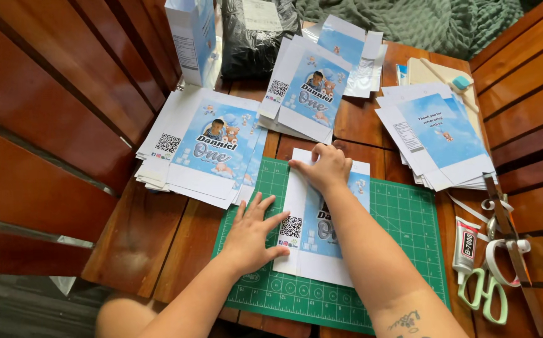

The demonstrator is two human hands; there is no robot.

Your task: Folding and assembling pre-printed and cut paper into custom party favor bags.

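Fingers [265, 209] of the left hand [249, 241] lie spread and flat, gripping nothing, pressing the near left edge of a printed sheet [321, 241] that rests on a green cutting mat [403, 219] on the wooden surface [159, 244]; the right hand [328, 166] is bent over the sheet's far edge, fingertips pushing down, also closed around nothing. That sheet looks like thin card: light, flexible, likely to crease along its folds and to slide on the mat, so it is best handled flat by its edges or white margins. It is blue and white with a small square code patch on its left panel. Right of the mat lie a glue tube [465, 244], pale green scissors [487, 291] and curls of white strip. Farther out, a left stack [206, 147] of like sheets, a middle stack [309, 91] and a right stack [437, 134] show blue panels with white borders. Farthest stand a folded-up blue-and-white box [190, 37] and a black bag [253, 37].
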